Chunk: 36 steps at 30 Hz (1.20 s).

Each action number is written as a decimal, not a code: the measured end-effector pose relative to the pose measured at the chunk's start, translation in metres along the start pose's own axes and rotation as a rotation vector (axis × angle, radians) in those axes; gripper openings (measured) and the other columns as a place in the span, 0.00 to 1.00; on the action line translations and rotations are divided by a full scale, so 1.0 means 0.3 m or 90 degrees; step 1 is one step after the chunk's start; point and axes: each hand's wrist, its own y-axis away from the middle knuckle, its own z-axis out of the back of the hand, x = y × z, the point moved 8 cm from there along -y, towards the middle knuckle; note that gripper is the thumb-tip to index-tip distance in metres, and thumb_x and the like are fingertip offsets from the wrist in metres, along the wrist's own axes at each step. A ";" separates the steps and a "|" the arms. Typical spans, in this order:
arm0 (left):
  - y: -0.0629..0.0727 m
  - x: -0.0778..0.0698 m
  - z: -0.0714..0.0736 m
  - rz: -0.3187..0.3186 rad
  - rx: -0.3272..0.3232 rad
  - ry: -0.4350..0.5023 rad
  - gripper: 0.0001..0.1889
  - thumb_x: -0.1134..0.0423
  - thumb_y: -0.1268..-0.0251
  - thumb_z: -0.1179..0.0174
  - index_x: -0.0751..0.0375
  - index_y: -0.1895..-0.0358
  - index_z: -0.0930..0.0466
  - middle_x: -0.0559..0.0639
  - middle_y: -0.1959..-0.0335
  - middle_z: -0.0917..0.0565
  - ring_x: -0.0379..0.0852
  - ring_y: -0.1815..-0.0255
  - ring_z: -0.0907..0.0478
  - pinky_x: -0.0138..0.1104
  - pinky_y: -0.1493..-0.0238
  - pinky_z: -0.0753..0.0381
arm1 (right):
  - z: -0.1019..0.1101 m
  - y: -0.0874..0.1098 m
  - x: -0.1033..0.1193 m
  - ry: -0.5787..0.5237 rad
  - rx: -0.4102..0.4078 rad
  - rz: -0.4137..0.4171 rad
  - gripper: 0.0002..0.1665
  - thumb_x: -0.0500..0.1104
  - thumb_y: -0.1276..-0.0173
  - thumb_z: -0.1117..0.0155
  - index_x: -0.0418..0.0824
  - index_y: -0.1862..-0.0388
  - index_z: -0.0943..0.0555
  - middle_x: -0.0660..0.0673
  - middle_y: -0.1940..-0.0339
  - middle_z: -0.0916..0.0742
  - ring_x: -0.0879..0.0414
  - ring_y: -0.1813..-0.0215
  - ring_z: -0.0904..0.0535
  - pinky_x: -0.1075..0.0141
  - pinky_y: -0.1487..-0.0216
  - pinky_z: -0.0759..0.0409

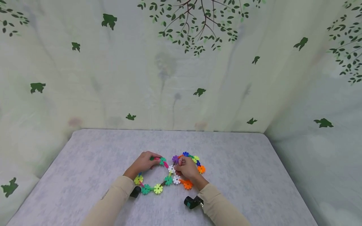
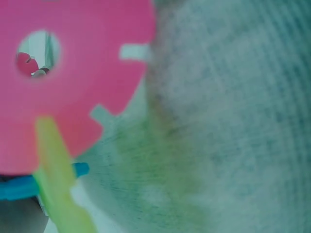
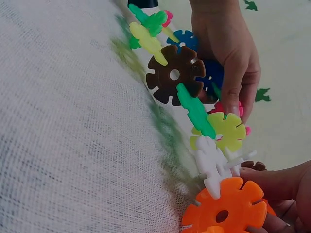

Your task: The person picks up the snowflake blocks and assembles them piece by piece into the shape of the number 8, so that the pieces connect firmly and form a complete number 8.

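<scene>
Slotted flower-shaped plastic discs are linked edge to edge into two joined loops lying on the table. The left loop point(image 1: 158, 188) has green, yellow, pink and brown discs; the right loop point(image 1: 201, 169) has orange, blue, purple and yellow ones. My left hand point(image 1: 145, 161) grips the far side of the left loop, its fingertips on a pink disc point(image 3: 234, 108). At the junction my right hand point(image 1: 186, 168) pinches a white disc point(image 3: 211, 162), beside an orange disc point(image 3: 223, 206). A pink disc point(image 2: 87, 73) fills much of the left wrist view, where no hand shows clearly.
A pale grey cloth covers the table point(image 1: 240, 163). Behind and beside it hang curtains point(image 1: 175, 78) printed with leaves and branches. A black wrist camera point(image 1: 193, 202) sits by the right sleeve, another point(image 1: 135, 191) by the left.
</scene>
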 end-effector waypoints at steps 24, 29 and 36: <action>0.020 -0.033 -0.003 -0.022 -0.064 -0.112 0.13 0.60 0.36 0.36 0.63 0.53 0.14 0.44 0.82 0.24 0.39 0.78 0.30 0.35 0.65 0.28 | 0.005 -0.013 -0.019 -0.074 -0.044 -0.018 0.20 0.27 0.37 0.38 0.43 0.77 0.37 0.46 0.80 0.23 0.55 0.79 0.28 0.71 0.83 0.32; 0.026 -0.038 -0.002 -0.038 -0.067 -0.084 0.13 0.63 0.38 0.36 0.66 0.53 0.15 0.44 0.86 0.27 0.38 0.85 0.33 0.31 0.74 0.31 | 0.006 -0.012 -0.009 -0.071 -0.055 -0.004 0.20 0.27 0.37 0.38 0.43 0.77 0.37 0.47 0.80 0.24 0.56 0.80 0.30 0.71 0.84 0.35; 0.026 -0.049 -0.002 -0.028 -0.068 -0.054 0.12 0.65 0.39 0.35 0.68 0.54 0.15 0.45 0.86 0.28 0.38 0.84 0.33 0.30 0.78 0.31 | 0.012 -0.015 0.006 -0.052 -0.086 0.015 0.21 0.26 0.39 0.37 0.43 0.79 0.37 0.48 0.82 0.28 0.57 0.82 0.34 0.71 0.85 0.40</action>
